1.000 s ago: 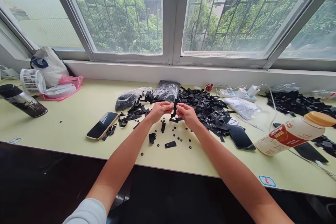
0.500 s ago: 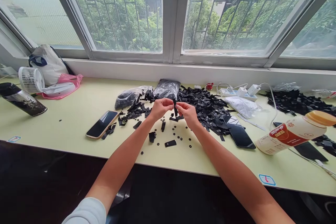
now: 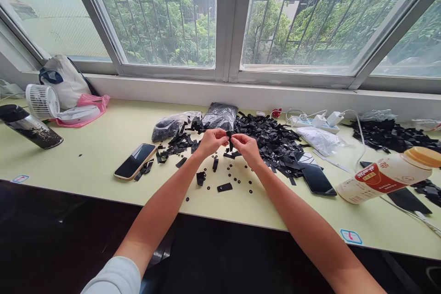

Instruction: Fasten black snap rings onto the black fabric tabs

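Observation:
Both hands meet over the middle of the table, pinching one small black strip [image 3: 230, 146] between their fingertips. My left hand [image 3: 212, 141] closes on it from the left, and my right hand [image 3: 245, 145] from the right. The fingers cover the strip's upper part; its lower end hangs down. Small black rings [image 3: 229, 175] lie scattered on the table below, along with a flat black piece [image 3: 225, 187] that has a light mark. To the right of my right hand spreads a large heap of black strips [image 3: 272, 140]. A smaller group of strips [image 3: 179, 143] lies left of my left hand.
Behind the hands are two clear bags [image 3: 220, 115] of black parts. One phone [image 3: 135, 161] lies at left, another [image 3: 319, 180] at right. A bottle [image 3: 386, 175] leans at the right, near a power strip [image 3: 320, 123]. At far left are a flask [image 3: 29, 126] and fan [image 3: 43, 101].
The hands stay in nearly the same place, still pinching the black strip, which shows less above the fingers and hangs slightly differently. The whole view has shifted a little.

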Demonstrator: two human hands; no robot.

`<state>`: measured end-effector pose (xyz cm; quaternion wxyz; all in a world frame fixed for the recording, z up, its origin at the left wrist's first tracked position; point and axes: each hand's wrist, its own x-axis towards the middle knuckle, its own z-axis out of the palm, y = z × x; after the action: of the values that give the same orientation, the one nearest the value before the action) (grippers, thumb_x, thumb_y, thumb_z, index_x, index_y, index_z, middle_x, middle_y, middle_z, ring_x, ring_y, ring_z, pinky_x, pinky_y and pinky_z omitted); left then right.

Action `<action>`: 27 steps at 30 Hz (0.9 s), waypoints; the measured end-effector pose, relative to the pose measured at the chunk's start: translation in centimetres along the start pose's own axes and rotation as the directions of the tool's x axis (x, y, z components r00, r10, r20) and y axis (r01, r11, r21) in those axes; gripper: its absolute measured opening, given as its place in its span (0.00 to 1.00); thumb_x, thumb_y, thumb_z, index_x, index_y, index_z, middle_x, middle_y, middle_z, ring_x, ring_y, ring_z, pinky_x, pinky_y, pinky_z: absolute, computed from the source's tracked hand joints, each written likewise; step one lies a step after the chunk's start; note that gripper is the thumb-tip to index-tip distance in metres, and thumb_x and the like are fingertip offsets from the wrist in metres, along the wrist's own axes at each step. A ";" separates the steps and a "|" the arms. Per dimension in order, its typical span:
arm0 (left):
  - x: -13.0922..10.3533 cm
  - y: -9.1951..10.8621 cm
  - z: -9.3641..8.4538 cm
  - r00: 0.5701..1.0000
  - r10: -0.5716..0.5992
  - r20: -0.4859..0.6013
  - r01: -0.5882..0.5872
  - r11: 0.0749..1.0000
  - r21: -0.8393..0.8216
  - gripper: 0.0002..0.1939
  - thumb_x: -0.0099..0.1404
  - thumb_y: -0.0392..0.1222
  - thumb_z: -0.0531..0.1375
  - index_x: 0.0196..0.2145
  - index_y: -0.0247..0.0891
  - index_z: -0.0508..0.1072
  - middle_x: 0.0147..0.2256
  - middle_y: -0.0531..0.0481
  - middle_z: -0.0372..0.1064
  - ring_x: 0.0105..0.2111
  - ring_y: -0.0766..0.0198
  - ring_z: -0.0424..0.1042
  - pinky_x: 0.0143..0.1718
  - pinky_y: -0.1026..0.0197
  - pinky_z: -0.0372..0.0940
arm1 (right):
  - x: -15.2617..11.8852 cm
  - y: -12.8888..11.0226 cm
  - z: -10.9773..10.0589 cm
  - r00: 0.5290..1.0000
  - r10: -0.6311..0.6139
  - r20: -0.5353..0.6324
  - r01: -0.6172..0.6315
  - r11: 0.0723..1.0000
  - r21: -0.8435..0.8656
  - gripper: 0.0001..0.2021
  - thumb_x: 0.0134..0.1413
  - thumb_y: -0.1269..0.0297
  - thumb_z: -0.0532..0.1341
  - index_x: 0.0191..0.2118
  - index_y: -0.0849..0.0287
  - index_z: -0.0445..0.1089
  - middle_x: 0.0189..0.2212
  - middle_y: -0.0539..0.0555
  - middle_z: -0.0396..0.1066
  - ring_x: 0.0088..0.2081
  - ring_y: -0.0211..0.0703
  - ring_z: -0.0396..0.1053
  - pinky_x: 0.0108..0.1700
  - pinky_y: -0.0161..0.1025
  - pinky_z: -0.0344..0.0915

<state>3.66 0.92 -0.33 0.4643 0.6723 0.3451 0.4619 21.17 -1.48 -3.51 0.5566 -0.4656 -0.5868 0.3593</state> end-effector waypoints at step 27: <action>-0.1 0.4 -1.4 1.000 -0.016 0.025 0.011 0.983 0.182 0.14 0.62 0.50 0.63 0.34 0.35 0.78 0.27 0.46 0.75 0.25 0.64 0.71 0.27 0.62 0.67 | 0.1 -0.2 0.0 0.992 0.127 0.012 -0.127 0.980 0.155 0.23 0.44 0.44 0.69 0.37 0.60 0.79 0.20 0.48 0.65 0.21 0.35 0.57 0.24 0.36 0.56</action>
<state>2.34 1.14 0.21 0.4088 0.7156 0.3840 0.4164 21.17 -1.42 -3.27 0.5666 -0.4571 -0.5265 0.4392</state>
